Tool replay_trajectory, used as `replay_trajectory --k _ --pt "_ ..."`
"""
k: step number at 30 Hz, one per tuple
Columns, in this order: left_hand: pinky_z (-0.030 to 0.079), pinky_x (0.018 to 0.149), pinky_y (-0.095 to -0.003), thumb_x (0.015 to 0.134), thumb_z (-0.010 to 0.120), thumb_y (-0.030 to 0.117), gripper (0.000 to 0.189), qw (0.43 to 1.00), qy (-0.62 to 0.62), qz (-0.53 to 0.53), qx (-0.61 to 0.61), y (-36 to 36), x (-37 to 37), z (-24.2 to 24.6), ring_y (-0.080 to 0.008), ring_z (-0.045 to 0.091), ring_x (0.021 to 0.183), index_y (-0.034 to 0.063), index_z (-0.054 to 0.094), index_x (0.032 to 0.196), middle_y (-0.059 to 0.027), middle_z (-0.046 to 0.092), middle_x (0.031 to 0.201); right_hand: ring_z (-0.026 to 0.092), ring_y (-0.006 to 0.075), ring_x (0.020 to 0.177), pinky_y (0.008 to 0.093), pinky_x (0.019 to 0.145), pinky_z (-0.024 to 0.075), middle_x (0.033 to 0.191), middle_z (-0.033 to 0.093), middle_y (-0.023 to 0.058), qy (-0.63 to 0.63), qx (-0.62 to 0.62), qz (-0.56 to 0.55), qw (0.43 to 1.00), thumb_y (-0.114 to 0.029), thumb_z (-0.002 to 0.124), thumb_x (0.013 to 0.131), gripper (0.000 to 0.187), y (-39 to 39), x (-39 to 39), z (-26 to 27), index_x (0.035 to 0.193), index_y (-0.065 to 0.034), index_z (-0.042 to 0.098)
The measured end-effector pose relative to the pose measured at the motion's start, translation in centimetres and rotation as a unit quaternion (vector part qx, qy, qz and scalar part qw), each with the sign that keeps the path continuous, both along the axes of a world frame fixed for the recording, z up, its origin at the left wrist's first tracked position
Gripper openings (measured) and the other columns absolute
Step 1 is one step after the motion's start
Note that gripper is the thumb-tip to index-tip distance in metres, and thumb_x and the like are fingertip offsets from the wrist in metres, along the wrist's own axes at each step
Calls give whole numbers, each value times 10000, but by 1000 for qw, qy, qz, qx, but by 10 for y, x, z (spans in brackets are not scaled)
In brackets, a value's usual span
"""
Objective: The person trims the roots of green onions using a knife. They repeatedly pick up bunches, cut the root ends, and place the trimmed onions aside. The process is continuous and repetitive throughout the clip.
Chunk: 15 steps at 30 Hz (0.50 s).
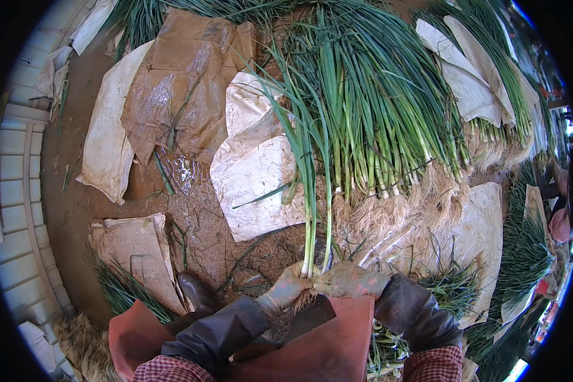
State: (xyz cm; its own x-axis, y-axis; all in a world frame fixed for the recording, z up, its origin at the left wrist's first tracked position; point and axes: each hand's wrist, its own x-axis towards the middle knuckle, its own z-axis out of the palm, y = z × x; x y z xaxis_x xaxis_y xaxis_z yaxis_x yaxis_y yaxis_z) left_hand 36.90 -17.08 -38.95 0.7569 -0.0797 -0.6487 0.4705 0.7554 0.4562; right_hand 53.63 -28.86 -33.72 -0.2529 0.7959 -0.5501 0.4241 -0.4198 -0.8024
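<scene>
Just above my lap, my left hand, in a muddy glove, grips a few green onion stalks near their white root ends. Their roots hang below the fingers, and the long leaves lean up and away. Pressed beside it, my right hand, also gloved and soiled, is closed at the base of a separate green onion stalk. The fingertips of both hands meet, so the exact grip is partly hidden. Ahead lies a large pile of green onions, with roots toward me.
Dirty woven sheets and a brown sheet cover parts of the wet ground. Leaf scraps lie at right. A boot stands left of my hands. Further onion bunches lie at far right, where another person is partly visible.
</scene>
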Motion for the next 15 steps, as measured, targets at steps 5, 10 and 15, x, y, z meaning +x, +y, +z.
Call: replay_trajectory --k 5,10,15 --pt "539 603 -251 871 619 22 169 991 51 122 -12 34 59 34 -154 626 693 -8 568 1030 -90 661 850 610 266 912 360 735 493 1011 641 98 48 245 -62 966 -323 510 894 322 -22 -24 11 1045 -54 604" --pt "568 729 -314 890 603 65 358 992 30 111 -44 52 50 26 -184 650 839 31 485 1226 -116 642 1004 613 217 929 333 798 497 1037 647 108 50 1 -370 928 -347 553 912 355 -96 17 39 1122 -70 626" --pt "520 649 -327 892 598 173 427 974 49 77 -208 64 61 22 -173 601 734 30 461 1270 -65 593 825 630 287 877 392 802 502 988 649 100 -239 -299 -192 904 -285 568 885 271 -239 -16 -2 1045 -81 646"
